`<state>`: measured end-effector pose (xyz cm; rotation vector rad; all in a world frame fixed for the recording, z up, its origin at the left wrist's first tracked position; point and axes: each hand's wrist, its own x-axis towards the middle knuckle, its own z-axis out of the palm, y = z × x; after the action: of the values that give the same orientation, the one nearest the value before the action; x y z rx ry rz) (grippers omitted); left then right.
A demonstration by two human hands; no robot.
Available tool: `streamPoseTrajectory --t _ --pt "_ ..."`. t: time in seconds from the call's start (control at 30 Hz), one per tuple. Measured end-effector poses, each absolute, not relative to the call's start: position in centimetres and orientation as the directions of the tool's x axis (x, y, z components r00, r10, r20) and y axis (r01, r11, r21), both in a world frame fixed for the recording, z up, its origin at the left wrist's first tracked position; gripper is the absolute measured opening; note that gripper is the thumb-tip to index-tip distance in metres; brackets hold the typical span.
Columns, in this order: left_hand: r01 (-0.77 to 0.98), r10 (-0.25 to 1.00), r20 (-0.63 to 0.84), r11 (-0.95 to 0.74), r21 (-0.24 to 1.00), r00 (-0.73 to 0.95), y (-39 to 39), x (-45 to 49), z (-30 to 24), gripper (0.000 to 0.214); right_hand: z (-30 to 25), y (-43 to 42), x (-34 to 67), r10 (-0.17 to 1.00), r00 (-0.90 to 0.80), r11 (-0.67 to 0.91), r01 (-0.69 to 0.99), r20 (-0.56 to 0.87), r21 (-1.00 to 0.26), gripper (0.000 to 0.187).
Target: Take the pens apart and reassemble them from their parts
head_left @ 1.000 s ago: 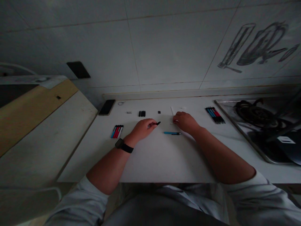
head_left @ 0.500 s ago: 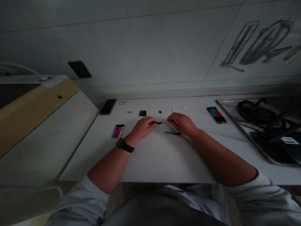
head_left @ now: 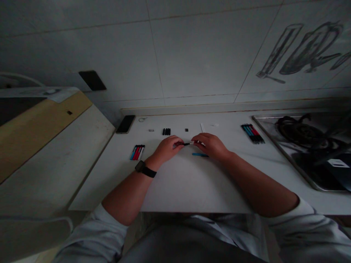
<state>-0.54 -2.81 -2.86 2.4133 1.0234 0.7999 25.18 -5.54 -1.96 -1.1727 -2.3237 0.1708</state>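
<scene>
My left hand (head_left: 168, 147), with a black watch on its wrist, pinches a small black pen part (head_left: 187, 144) that points to the right. Opposite it, my right hand (head_left: 210, 145) is closed on a thin white pen refill (head_left: 191, 143). The refill's left end meets the right end of the black part; how far it reaches inside is too small to see. Just below my right hand a blue pen barrel (head_left: 199, 154) lies on the white counter (head_left: 181, 186), its right end partly hidden by the hand.
Pens lie in rows at left (head_left: 137, 152) and right (head_left: 252, 134). Along the back are a phone (head_left: 125, 124), small springs (head_left: 151, 130), black cylinders (head_left: 166, 131), a dark square (head_left: 187, 130) and a white strip (head_left: 202, 127). A gas stove (head_left: 285, 160) borders the right.
My right hand has shifted left, bringing the refill up against the black pen part and closing the gap between them. My left hand has stayed nearly still.
</scene>
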Motion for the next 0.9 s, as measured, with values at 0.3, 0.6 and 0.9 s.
streamPoseTrajectory --t 0.3,0.6,0.9 --pt "0.469 0.715 0.368 -0.680 0.563 0.595 -3.2 -0.4 -2.5 0.007 -2.0 -6.5 23.6 0.762 -0.489 0.647 0.569 0.424 -0.507 0.031" --pt "0.514 0.791 0.398 -0.607 0.606 0.465 -2.4 -0.7 -3.1 0.011 -0.4 -5.9 24.9 0.860 -0.034 0.444 0.542 0.509 -0.713 0.038" --pt "0.481 0.872 0.347 -0.482 0.732 0.346 -1.4 -1.1 -4.4 0.010 -1.0 -5.7 26.1 0.829 -0.559 0.505 0.755 -0.008 -0.419 0.020"
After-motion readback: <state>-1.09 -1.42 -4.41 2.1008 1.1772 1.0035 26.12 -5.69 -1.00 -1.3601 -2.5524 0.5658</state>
